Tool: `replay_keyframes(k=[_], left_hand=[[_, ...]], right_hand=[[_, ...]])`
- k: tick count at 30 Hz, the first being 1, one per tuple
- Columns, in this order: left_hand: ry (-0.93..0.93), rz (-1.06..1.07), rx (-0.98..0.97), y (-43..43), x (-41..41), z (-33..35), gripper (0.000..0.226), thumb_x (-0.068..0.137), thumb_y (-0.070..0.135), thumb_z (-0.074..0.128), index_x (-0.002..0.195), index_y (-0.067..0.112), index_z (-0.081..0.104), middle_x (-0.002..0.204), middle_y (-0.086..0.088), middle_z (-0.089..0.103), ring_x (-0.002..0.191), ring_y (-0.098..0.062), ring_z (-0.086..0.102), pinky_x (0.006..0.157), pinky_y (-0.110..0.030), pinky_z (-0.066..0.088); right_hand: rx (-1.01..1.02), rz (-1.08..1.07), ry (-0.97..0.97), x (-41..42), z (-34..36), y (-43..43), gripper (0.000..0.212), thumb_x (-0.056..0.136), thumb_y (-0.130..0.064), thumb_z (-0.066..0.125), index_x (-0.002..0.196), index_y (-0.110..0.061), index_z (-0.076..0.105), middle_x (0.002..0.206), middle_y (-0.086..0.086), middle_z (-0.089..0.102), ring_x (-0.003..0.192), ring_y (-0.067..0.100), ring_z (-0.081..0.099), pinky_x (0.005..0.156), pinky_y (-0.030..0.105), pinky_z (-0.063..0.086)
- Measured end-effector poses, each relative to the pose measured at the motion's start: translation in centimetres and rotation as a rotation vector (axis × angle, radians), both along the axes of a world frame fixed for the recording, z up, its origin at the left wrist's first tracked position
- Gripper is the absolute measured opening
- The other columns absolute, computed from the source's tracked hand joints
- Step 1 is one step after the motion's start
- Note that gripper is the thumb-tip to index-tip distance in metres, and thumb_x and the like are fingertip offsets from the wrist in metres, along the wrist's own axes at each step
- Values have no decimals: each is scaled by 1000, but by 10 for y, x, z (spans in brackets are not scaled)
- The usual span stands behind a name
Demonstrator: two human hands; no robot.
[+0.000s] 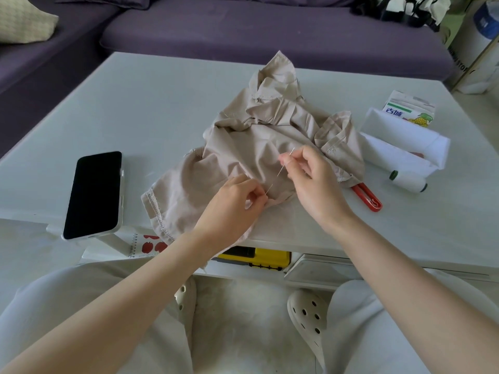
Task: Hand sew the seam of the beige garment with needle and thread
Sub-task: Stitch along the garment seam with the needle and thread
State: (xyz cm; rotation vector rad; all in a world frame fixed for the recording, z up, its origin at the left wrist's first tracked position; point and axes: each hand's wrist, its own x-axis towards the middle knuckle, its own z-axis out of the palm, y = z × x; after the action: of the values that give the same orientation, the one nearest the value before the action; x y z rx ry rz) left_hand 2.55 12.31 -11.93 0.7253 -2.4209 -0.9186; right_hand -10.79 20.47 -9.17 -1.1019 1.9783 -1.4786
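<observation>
The beige garment (259, 136) lies crumpled on the white table (151, 109), its hem hanging over the near edge. My left hand (232, 203) pinches a fold of the garment's seam near the table's front. My right hand (310, 174) pinches a thin needle (286, 164) a little above the cloth, up and to the right of the left hand. A fine thread (271, 186) runs from the needle down to the fold at my left fingers.
A black phone (93, 194) lies at the front left. Red-handled scissors (368, 198) stick out from under the garment at right, beside a white thread spool (407, 180), folded white cloth (405, 141) and a carton (410, 109). A purple sofa (243, 25) stands behind.
</observation>
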Motion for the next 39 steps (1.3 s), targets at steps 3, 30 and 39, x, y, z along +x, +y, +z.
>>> replay_keyframes(k=[3,30,39], left_hand=[[-63,-17,-20,0,0,-3,12,89,16,61,81,9,66,79,8,51,75,-9,48,72,-26,45],[91,-230,752,-2,17,52,17,85,24,60,76,9,56,47,8,29,42,-7,19,40,-16,18],[63,-133,547,5,11,48,16,94,9,54,78,6,56,40,16,41,35,1,36,42,-4,28]], right_hand=[[21,-80,168,-9,-2,1,12,98,-20,51,88,-13,52,99,-2,56,89,-1,52,75,2,37],[-52,76,-358,1,5,9,23,103,-12,34,86,-10,49,104,7,68,102,13,65,94,25,49],[180,232,-440,10,19,15,26,104,-17,30,83,-11,45,54,-4,51,43,8,40,52,23,41]])
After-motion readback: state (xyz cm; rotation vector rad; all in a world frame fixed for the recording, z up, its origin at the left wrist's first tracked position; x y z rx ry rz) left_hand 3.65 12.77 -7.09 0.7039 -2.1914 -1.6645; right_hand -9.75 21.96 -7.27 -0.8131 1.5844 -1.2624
